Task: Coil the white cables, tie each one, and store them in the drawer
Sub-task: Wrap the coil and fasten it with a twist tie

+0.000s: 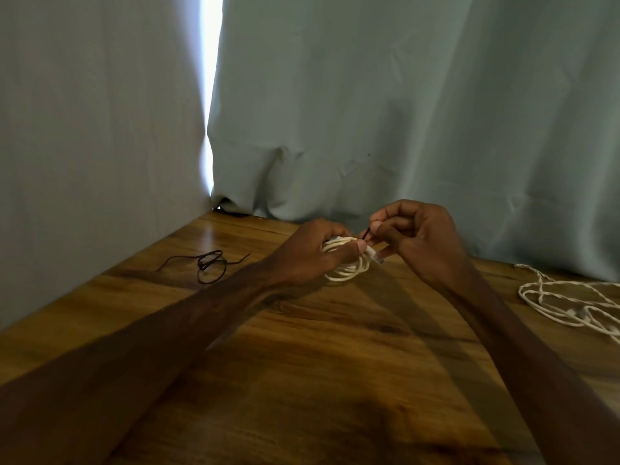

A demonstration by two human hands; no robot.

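Note:
A coiled white cable (349, 271) is held just above the wooden table (302, 347) near its far edge. My left hand (315, 250) grips the coil, thumb pressed over its top loops. To its right, my right hand (416, 236) pinches a thin black tie (366, 233) between thumb and fingertips, right at the coil's upper edge. A white plug end (378, 260) sticks out of the coil between both hands. A second white cable (570, 303) lies loose and tangled at the table's right edge. No drawer is in view.
Several thin black ties (209, 265) lie in a loose heap on the table to the left of my hands. A pale grey-green curtain (402, 112) hangs right behind the table, with a bright gap (211, 95) in it at the left.

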